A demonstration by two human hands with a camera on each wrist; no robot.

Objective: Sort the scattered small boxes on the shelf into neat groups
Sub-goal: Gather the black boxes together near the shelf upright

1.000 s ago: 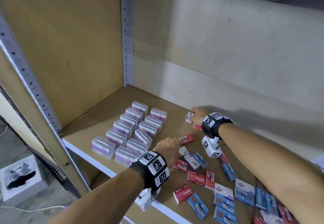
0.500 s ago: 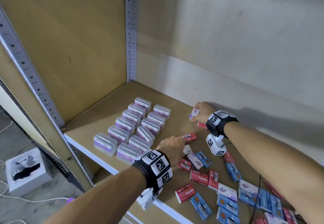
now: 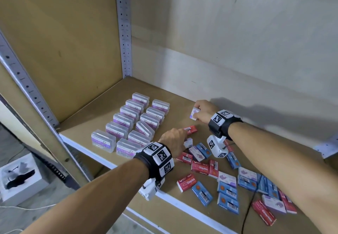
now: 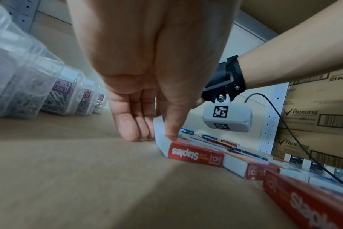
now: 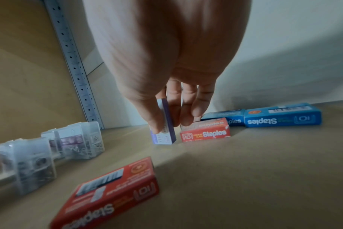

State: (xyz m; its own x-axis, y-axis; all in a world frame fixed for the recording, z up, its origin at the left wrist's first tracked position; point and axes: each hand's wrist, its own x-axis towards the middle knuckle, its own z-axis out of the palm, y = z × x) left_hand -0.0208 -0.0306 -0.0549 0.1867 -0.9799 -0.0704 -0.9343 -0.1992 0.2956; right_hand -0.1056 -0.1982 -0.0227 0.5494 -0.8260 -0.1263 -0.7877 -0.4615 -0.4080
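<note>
On the brown shelf board [image 3: 102,116], my left hand [image 3: 175,138] pinches a small white-and-purple box [image 3: 188,142] standing on edge. In the left wrist view the thumb and fingers of the left hand [image 4: 155,136] sit either side of this box [image 4: 158,128], against a red staples box [image 4: 196,155]. Further back, my right hand [image 3: 201,111] pinches another white-and-purple box [image 3: 193,113]. The right wrist view shows the right hand [image 5: 166,124] holding that box [image 5: 164,128] upright, low end at the board, beside a red staples box [image 5: 205,131]. A lone red box [image 3: 191,130] lies between the hands.
Clear plastic cases [image 3: 139,122] stand in two neat rows at the left. Several red, blue and white-purple boxes [image 3: 228,188] lie scattered at the right front, with a black cable [image 3: 247,215] across them. Two blue boxes [image 5: 282,116] lie by the back wall. A perforated metal post [image 3: 124,32] marks the back corner.
Both hands keep their grips and stay almost where they were. The head view has tilted up slightly.
</note>
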